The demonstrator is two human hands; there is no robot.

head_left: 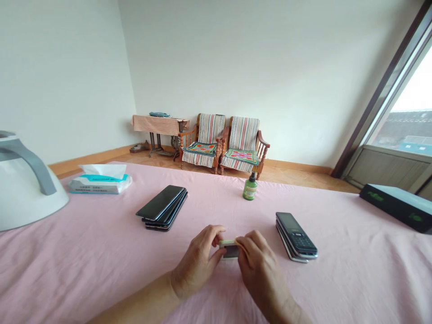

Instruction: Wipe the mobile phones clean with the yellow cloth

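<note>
Near the front middle of the pink cloth, my left hand (199, 258) grips the left end of a small light-edged device with a dark face (231, 252), thumb at its near edge. My right hand (261, 265) has its fingers closed at the device's right end, covering that part; a yellowish edge shows by the fingertips. To the left lies a fanned stack of dark smartphones (163, 204). On the right rests a stack of keypad phones (296, 236), the top one black with its screen and keys upward.
A green pump bottle (250, 188) stands beyond my hands. At left are a white kettle (30, 193) and a tissue pack (99, 180). A black box (398, 207) lies at far right. Two wooden chairs (221, 146) stand behind the cloth-covered table (209, 198).
</note>
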